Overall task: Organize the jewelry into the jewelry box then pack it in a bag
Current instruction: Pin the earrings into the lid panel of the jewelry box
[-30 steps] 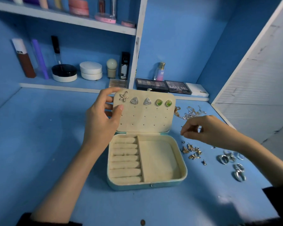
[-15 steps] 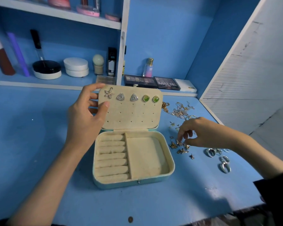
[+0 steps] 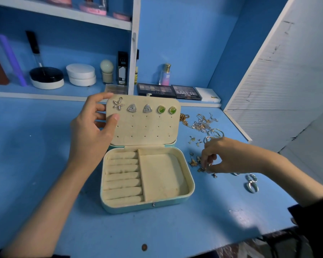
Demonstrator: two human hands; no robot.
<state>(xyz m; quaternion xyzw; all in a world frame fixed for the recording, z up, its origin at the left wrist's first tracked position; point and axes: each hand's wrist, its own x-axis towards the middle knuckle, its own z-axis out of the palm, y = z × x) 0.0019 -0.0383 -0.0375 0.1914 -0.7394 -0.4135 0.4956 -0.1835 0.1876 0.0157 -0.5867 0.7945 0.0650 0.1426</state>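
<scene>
We have the jewelry box (image 3: pixel 147 203) open in the middle of the blue table (image 3: pixel 45 164), its lid (image 3: pixel 144 127) stood up at 12 o'clock. Our left hand (image 3: pixel 93 131) grips the lid's edge at 10 o'clock, thumb on the padded face and fingers behind. Five earrings sit in the lid's top row: a star (image 3: pixel 118 104), a triangle pair (image 3: pixel 132 108) and a green pair (image 3: pixel 161 109). The ring rolls (image 3: pixel 122 175) and the open compartment (image 3: pixel 160 175) hold nothing. Our right hand (image 3: pixel 224 155) is at 3 o'clock of the box, with its fingertips (image 3: pixel 206 164) bunched down over the small gold earrings (image 3: pixel 194 162). We cannot tell whether one is truly pinched. These pieces look very light, hard and slippery, so we judge they are easy to flick away. They are best taken by the decorative front between thumb and forefinger, leaving the post free for a hole. The tangled chains (image 3: pixel 201 123) at 1 o'clock are limp and will snag, so we would lift them one at a time. The silver rings (image 3: pixel 251 184) at 4 o'clock are rigid and can be taken by the band.
</scene>
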